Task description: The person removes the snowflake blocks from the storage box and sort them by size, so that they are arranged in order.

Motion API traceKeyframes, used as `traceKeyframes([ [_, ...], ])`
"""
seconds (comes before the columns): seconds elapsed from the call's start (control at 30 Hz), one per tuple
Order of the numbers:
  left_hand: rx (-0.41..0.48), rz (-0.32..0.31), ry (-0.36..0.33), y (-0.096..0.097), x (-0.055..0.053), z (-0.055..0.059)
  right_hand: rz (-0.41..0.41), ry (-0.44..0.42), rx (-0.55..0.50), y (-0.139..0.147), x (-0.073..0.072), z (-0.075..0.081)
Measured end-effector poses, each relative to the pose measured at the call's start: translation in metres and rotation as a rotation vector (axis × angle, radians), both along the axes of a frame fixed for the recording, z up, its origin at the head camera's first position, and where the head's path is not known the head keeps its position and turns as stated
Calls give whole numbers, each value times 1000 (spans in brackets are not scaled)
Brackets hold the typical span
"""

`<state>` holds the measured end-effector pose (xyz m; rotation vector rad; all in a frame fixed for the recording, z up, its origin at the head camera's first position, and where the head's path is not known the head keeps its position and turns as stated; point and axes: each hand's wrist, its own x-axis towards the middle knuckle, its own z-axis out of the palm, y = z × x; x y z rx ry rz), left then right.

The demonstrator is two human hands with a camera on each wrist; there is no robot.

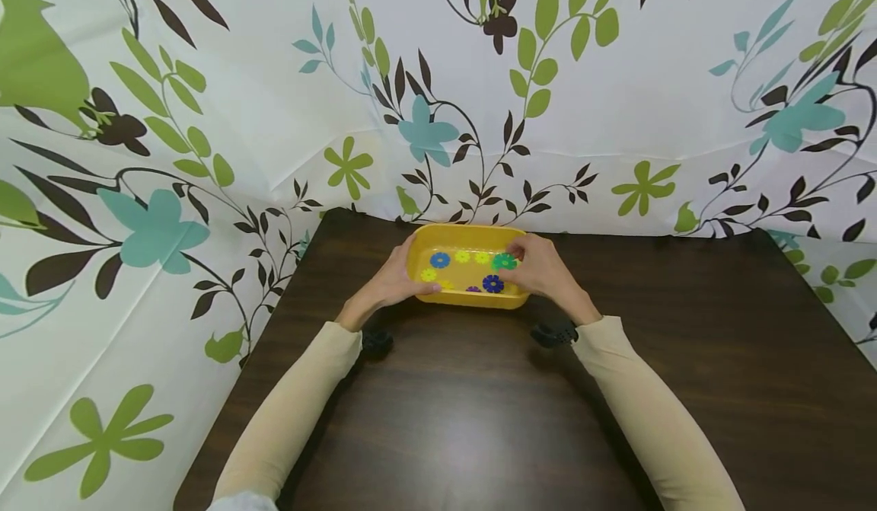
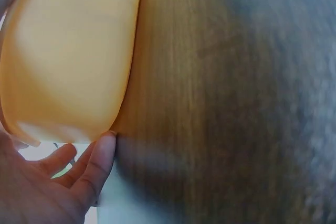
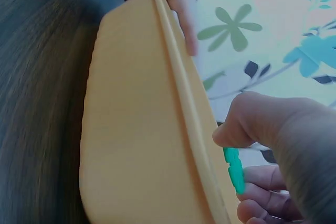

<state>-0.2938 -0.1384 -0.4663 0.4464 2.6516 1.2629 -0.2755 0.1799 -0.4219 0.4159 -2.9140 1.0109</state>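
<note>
A yellow plastic tray (image 1: 469, 299) stands near the far edge of the table, with flower-shaped plastic discs in blue, yellow and purple inside it. My left hand (image 1: 387, 281) holds the tray by its left end, the thumb over the near rim. Fingers (image 2: 94, 169) of that hand touch the tray's end in the left wrist view. At the tray's right side, my right hand (image 1: 548, 271) pinches a green flower disc (image 1: 503, 261) just over the inside. The right wrist view shows this green disc (image 3: 234, 169) edge-on between thumb and fingers.
The dark brown wooden table (image 1: 445, 404) extends toward me and to both sides. Behind and to the left hangs a white cloth (image 1: 274, 62) printed with leaves, flowers and birds. Dark devices (image 1: 553, 335) are strapped at both wrists.
</note>
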Motion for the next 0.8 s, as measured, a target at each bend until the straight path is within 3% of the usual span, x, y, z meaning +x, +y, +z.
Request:
traceKeyframes([
  [0.27, -48, 8, 38, -1, 5, 8, -54, 55, 19, 41, 8, 0],
  [0.5, -50, 10, 29, -1, 4, 7, -91, 40, 20, 66, 13, -4],
  [0.8, -42, 20, 41, -1, 4, 6, -54, 27, 19, 78, 11, -20],
])
